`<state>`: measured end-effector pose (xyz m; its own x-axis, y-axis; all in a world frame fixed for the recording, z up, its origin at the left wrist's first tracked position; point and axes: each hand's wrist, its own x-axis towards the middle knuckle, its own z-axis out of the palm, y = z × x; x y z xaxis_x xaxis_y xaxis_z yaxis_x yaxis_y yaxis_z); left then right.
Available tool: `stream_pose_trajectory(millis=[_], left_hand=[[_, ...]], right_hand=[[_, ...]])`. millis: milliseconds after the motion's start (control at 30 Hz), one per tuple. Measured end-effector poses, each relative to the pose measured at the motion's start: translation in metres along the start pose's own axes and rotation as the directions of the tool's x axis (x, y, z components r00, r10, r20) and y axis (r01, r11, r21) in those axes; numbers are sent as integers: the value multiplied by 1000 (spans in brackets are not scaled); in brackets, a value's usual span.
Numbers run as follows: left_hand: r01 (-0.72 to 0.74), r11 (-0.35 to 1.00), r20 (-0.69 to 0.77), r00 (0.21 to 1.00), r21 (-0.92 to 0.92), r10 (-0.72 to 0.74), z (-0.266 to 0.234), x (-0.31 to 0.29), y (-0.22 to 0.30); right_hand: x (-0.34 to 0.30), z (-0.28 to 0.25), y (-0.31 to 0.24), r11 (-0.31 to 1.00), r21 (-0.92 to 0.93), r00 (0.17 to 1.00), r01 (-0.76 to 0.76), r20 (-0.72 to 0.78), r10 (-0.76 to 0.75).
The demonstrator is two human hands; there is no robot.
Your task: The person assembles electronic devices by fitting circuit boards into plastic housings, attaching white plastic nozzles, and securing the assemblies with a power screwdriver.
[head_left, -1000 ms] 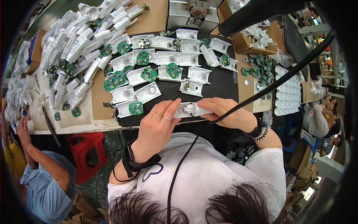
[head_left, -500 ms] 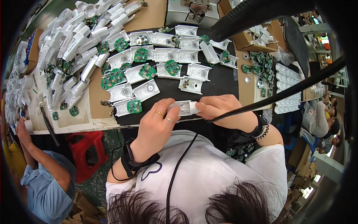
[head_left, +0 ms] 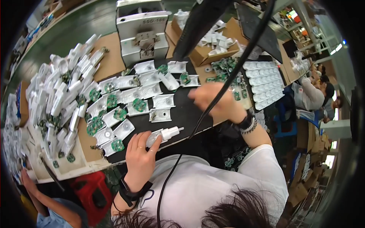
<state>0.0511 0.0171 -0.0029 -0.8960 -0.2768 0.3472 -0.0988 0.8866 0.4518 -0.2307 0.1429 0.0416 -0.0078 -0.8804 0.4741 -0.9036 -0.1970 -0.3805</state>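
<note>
My left hand (head_left: 141, 154) is closed on a white plastic housing (head_left: 169, 133) at the front edge of the black mat (head_left: 182, 114). Thumb and fingers cover the housing's left end, while its narrower end points right. My right hand (head_left: 216, 102) hovers over the mat's right side, away from the housing. Motion blurs its fingers, so I cannot see whether they hold anything. Beyond both hands, open white half-shells (head_left: 159, 115) lie in rows. Several green circuit boards (head_left: 140, 105) rest in or on them.
A heap of white housings (head_left: 62, 91) covers the table's left. A grey metal machine (head_left: 142, 38) stands at the back, beside a cardboard box (head_left: 207, 57) of white parts. Stacked white trays (head_left: 264, 81) lie right. A black cable (head_left: 232, 76) crosses near my right hand. A co-worker's arm (head_left: 49, 203) shows lower left.
My right hand has let go of the housing and moved away, up and to the right. My left hand keeps its hold. The whole view has shifted and turned.
</note>
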Motion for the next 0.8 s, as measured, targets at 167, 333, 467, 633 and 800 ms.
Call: stream_pose_trajectory(millis=[167, 333, 467, 633, 800], left_hand=[[22, 1000, -11, 1000, -2, -22, -2, 1, 2], [48, 998, -18, 999, -52, -49, -1, 4, 7], [47, 998, -12, 999, -35, -47, -3, 2, 8], [33, 998, -15, 999, -44, -34, -3, 3, 4], [52, 997, -22, 998, -49, -53, 1, 3, 0]], right_hand=[[27, -61, 92, 888, -95, 864, -450, -298, 406], [34, -52, 199, 831, -398, 921, -388, -207, 330], [47, -28, 213, 647, -679, 910, -348, -80, 406], [40, -42, 193, 799, -454, 919, -395, -185, 349], [15, -39, 97, 842, 380, 909, -383, -6, 416]])
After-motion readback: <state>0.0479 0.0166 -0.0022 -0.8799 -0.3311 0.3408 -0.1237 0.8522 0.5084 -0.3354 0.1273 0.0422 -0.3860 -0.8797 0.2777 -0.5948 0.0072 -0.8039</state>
